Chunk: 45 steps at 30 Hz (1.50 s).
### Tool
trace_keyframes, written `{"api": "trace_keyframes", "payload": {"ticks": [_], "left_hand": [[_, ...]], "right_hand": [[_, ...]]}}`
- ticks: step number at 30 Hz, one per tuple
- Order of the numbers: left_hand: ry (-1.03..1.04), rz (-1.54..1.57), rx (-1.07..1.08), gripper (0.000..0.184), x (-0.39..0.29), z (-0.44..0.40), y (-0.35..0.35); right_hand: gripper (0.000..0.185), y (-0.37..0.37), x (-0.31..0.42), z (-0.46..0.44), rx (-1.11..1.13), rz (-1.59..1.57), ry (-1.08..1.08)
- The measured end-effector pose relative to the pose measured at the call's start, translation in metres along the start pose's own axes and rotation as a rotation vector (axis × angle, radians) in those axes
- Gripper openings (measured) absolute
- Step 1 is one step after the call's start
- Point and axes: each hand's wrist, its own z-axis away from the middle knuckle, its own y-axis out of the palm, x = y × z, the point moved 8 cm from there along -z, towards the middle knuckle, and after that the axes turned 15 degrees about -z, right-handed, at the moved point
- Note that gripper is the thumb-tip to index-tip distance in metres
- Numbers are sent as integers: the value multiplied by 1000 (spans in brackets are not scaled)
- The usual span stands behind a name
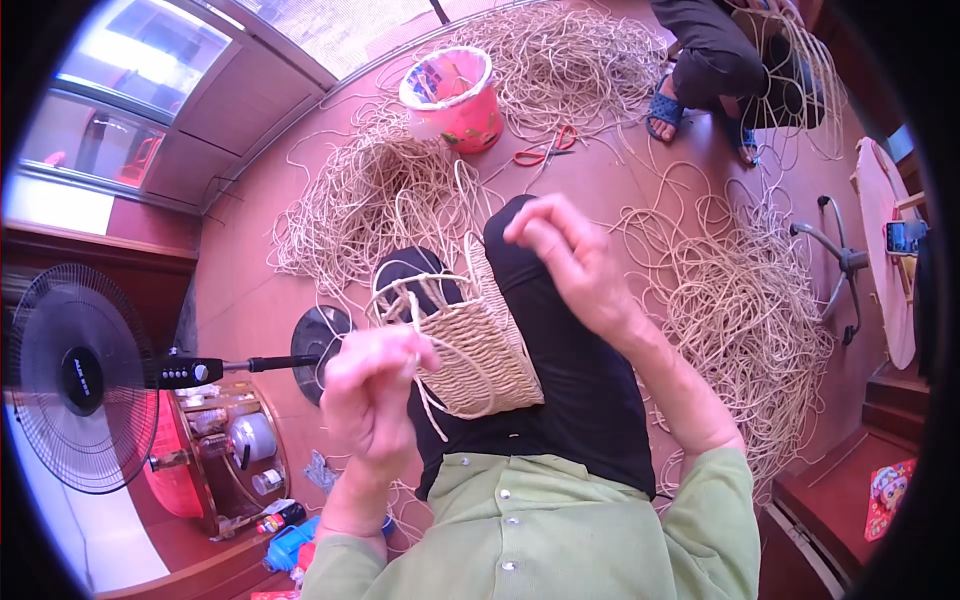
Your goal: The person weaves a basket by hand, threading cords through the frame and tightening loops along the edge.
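A partly woven basket point(470, 360) of pale cord lies tilted across my black-clad thighs, with loose strands looping from its upper rim. My left hand point(375, 385) is closed in a pinch beside the basket's left side, on a pale cord point(416, 330) that runs down from the rim. Above the right thigh, my right hand point(570, 250) is raised apart from the basket. Its fingers are curled together, and whatever they might hold does not show.
Heaps of loose cord point(745, 330) cover the floor on the right and ahead. Red-handled scissors point(545, 155) lie near a pink bucket point(465, 110). A standing fan point(85, 375) is at left. Another person's sandalled foot point(663, 110) rests at the top right, near a wheeled chair base point(845, 262).
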Motion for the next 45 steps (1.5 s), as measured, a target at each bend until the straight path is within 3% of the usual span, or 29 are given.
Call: {"api": "trace_keyframes", "payload": {"ticks": [3, 8, 12, 16, 18, 19, 20, 22, 23, 24, 25, 26, 28, 30, 31, 32, 35, 36, 37, 38, 40, 41, 42, 44, 45], "left_hand": [[10, -541, 12, 20, 15, -4, 17], [10, -624, 33, 34, 30, -5, 48], [72, -665, -12, 50, 27, 3, 60], [23, -625, -60, 58, 33, 7, 63], [36, -648, -61, 60, 31, 4, 63], [-79, -543, 13, 61, 37, 7, 62], [-6, -560, -22, 59, 26, 5, 54], [136, -592, -94, 56, 7, 0, 28], [35, -637, -135, 49, 10, 7, -2], [-58, -564, -261, 43, 18, 16, -28], [-151, -530, -202, 41, 32, 22, -50], [-240, -491, -145, 41, 46, 29, -66], [-322, -410, 15, 46, 80, 48, -64], [-301, -343, 144, 56, 82, 54, -41], [-279, -344, 132, 50, 82, 52, -37], [-257, -348, 117, 44, 83, 50, -32], [-343, -350, -48, 31, 94, 51, -32], [-269, -444, -59, 29, 91, 48, -30], [-202, -540, -69, 29, 88, 47, -28], [-139, -637, -79, 29, 83, 48, -25], [-177, -631, -149, 21, 86, 53, -29], [-188, -647, -190, 20, 93, 56, -34], [-198, -662, -231, 19, 99, 58, -39], [-247, -602, -254, 16, 111, 60, -41], [-265, -559, -247, 16, 119, 61, -39]], "right_hand": [[14, 20, 7, 17, 188, 194, -97], [19, 39, -7, 6, 343, 126, -97], [27, 44, -31, -1, 458, -84, 240], [23, 53, -52, 4, 468, -391, 365], [21, 48, -52, 6, 439, -378, 447], [21, 44, -45, 5, 414, -272, 390], [21, 39, -38, 4, 390, -164, 331], [22, -10, -20, 2, 175, 249, 47], [21, -48, -18, 3, 151, 428, -66], [23, -104, -21, 10, -16, 350, 65], [25, -168, -28, 20, -181, 427, 43], [25, -237, -44, 36, -308, 483, 214], [25, -338, -53, 59, -514, 663, 252], [26, -359, -49, 60, -585, 975, 273], [28, -359, -38, 56, -627, 1136, 273], [32, -337, -39, 43, -522, 1127, 77], [48, -89, 24, 23, -10, 855, -346], [50, -39, 30, 28, 82, 725, -255], [50, -6, 30, 31, 149, 717, -318], [50, 16, 26, 35, 220, 706, -378], [43, 33, 7, 39, 311, 770, -284], [25, 36, 12, 38, 266, 806, -354], [19, 34, 7, 36, 269, 756, -297], [9, 20, -2, 33, 274, 655, -175], [13, 13, 0, 29, 246, 544, -155]]}}
